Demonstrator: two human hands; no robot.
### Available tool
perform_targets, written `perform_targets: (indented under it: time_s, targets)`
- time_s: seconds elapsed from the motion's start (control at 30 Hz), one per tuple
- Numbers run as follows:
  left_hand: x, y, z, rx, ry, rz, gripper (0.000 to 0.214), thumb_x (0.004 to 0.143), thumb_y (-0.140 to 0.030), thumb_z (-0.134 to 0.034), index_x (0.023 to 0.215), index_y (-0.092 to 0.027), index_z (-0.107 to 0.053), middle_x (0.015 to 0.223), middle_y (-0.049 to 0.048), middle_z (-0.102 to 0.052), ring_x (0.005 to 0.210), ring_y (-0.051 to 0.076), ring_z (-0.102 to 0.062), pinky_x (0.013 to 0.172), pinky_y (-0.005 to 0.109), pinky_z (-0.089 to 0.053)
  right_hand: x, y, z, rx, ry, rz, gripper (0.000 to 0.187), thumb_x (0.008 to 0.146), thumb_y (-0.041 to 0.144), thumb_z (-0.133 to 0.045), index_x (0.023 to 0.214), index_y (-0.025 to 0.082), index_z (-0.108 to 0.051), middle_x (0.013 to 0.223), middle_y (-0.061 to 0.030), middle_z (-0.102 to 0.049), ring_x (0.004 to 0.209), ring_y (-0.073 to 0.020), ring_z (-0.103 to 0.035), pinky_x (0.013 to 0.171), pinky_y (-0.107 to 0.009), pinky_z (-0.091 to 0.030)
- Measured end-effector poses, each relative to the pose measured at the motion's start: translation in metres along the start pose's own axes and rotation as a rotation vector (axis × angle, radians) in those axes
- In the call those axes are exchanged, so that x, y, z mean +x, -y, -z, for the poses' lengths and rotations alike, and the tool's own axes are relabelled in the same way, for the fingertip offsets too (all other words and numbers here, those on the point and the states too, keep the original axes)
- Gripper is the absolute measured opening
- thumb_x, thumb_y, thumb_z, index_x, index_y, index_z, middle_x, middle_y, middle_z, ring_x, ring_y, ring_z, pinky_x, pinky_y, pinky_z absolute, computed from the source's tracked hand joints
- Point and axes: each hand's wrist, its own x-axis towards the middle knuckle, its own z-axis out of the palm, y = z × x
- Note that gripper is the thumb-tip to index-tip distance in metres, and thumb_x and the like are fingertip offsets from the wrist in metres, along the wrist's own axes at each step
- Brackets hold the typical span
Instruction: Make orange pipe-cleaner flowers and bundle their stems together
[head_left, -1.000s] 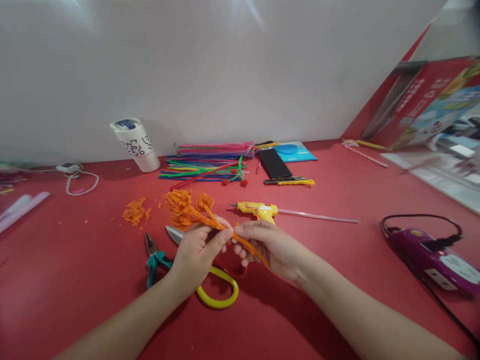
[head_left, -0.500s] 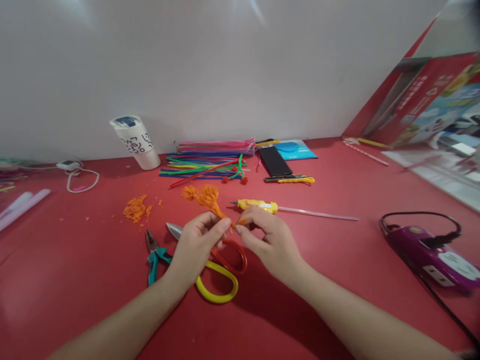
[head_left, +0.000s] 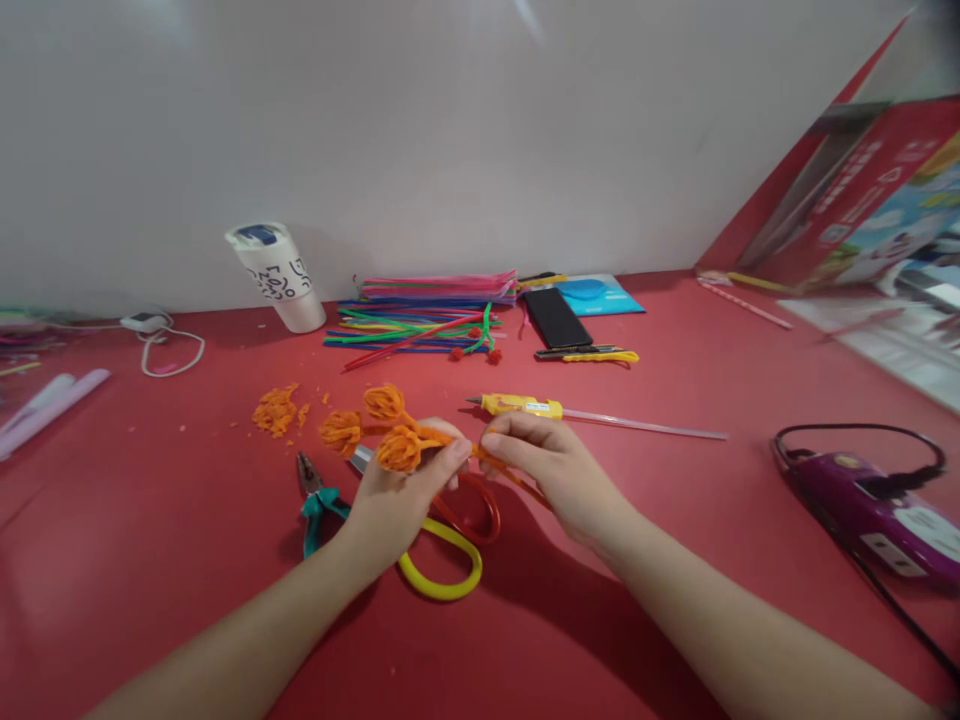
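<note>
Between my hands is an orange pipe-cleaner flower sprig (head_left: 400, 449) with three fluffy round heads pointing left. My left hand (head_left: 409, 495) pinches its stems just behind the heads. The fingers of my right hand (head_left: 544, 470) are closed on the stem ends, and a length of orange stem slants out below them. Beneath my left hand lie scissors (head_left: 442, 585) with one yellow and one red handle loop, their blades partly covered. Teal-handled pliers (head_left: 315, 505) rest left of that hand. A yellow glue gun (head_left: 521, 405) with a clear glue stick lies beyond my right hand.
Orange fuzz clippings (head_left: 275, 411) are heaped on the red table. Farther back are a white tumbler (head_left: 281, 280), bundled pipe cleaners (head_left: 427, 310), a black phone (head_left: 557, 317) and a yellow cutter (head_left: 600, 356). A purple power strip (head_left: 862, 500) with a black cable sits at right.
The orange sprig has turned and lowered, so its heads now point left and three show clearly. My right hand's grip has shifted slightly along the stems, and more stem shows below it.
</note>
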Motion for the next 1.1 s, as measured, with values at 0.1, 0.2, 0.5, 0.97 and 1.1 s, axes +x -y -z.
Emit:
perform_targets:
  time_s: [0.1,0.2,0.5,0.97,1.1]
  targets:
    - [0.0,-0.001,0.003,0.066,0.124,-0.091,0.017,0.083,-0.026,-0.051,0.067,-0.021,-0.054,0.062,-0.0035,-0.052,0.06,0.012,-0.051,0.063,0.024,-0.042,0.002,0.0,-0.001,0.406,0.09,-0.255,0.014,0.072,0.026,-0.063,0.062,0.016,-0.058,0.059,0.0019,-0.057,0.056,-0.0102,-0.053,0.059,-0.024,-0.044]
    - [0.0,-0.004,0.006,0.133,0.198,-0.174,0.017,0.084,-0.022,-0.047,0.069,-0.021,-0.054,0.067,-0.0019,-0.054,0.065,0.013,-0.053,0.067,0.025,-0.043,0.002,-0.002,0.0,0.591,0.15,-0.38,0.012,0.068,0.023,-0.066,0.062,0.015,-0.061,0.056,0.0017,-0.058,0.052,-0.0086,-0.053,0.053,-0.021,-0.045]
    - [0.002,-0.005,0.009,0.072,0.199,-0.144,0.011,0.08,-0.026,-0.055,0.07,-0.022,-0.059,0.068,-0.0005,-0.055,0.066,0.015,-0.054,0.066,0.027,-0.043,-0.001,-0.004,0.002,0.634,0.276,-0.495,0.017,0.07,0.029,-0.066,0.066,0.013,-0.061,0.057,-0.0002,-0.059,0.049,-0.008,-0.053,0.046,-0.019,-0.042]
    - [-0.004,0.004,-0.007,-0.542,0.046,0.367,0.023,0.072,-0.031,-0.067,0.059,-0.014,-0.058,0.055,-0.003,-0.054,0.05,0.006,-0.042,0.051,0.019,-0.035,-0.006,-0.011,-0.002,-0.917,-0.044,0.833,0.027,0.088,0.01,-0.04,0.069,0.02,-0.056,0.069,-0.0057,-0.06,0.067,-0.0174,-0.051,0.067,-0.033,-0.044]
    - [0.0,0.006,-0.002,-0.209,0.011,0.214,0.024,0.074,-0.033,-0.064,0.06,-0.016,-0.057,0.052,-0.0037,-0.052,0.051,0.009,-0.044,0.053,0.021,-0.037,-0.005,-0.011,-0.003,-0.808,-0.07,0.729,0.019,0.085,0.013,-0.045,0.072,0.019,-0.058,0.073,-0.0066,-0.062,0.07,-0.0179,-0.053,0.067,-0.033,-0.044]
